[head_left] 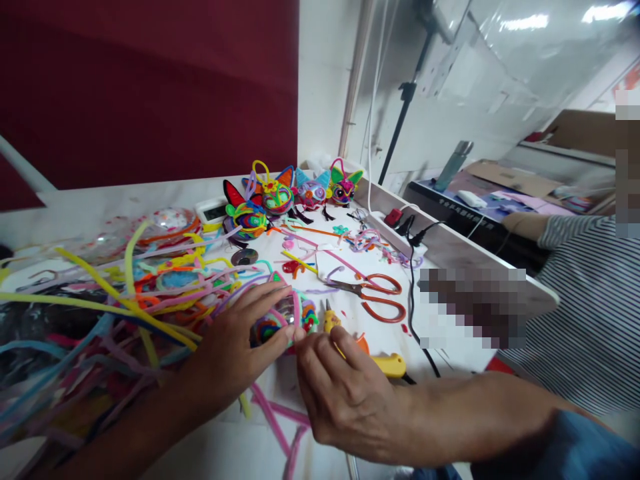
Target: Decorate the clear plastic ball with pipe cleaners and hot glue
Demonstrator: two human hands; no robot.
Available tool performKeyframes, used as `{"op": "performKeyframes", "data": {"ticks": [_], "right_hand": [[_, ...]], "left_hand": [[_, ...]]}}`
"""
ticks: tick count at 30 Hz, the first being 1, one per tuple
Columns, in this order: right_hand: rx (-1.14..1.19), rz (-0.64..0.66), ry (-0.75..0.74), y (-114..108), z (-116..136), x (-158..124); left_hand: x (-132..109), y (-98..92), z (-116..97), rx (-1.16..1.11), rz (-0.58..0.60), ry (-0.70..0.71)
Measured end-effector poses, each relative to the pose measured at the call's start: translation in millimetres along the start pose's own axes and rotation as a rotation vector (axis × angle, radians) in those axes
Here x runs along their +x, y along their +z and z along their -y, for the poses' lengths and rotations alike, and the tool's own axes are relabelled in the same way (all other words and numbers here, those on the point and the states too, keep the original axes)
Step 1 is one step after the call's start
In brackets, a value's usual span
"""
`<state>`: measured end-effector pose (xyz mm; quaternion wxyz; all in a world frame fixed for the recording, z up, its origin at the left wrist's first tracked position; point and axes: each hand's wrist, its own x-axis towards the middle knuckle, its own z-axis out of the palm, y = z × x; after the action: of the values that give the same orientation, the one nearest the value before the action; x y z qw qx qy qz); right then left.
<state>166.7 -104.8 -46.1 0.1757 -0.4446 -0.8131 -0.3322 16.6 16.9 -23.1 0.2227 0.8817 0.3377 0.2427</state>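
A clear ball [287,309] partly wrapped in coloured pipe cleaners is gripped by my left hand [243,333], fingers over its top and thumb along its near side. My right hand [345,393] is closed in a pinch at the ball's near right side, on the end of a pink pipe cleaner [297,308] that runs over the ball. The two hands' fingertips nearly meet, and the ball's underside is hidden. Just beyond my right hand lies a yellow glue gun [390,365]. Orange-handled scissors [373,292] lie partly spread behind it.
Loose pipe cleaners [135,307] heap up on the left. Several finished animal-head ornaments [273,200] stand at the back. A black cable [413,300] crosses the table beside a raised edge board [465,260]. A person in a striped shirt [590,313] is at the right.
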Motion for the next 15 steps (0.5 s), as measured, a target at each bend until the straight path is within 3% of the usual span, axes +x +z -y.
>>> {"op": "performKeyframes", "data": {"ticks": [15], "right_hand": [[0.060,-0.028,-0.007,-6.3,-4.1,0.3]], "left_hand": [[2.2,-0.9,-0.4,-0.008,0.018,0.019]]}}
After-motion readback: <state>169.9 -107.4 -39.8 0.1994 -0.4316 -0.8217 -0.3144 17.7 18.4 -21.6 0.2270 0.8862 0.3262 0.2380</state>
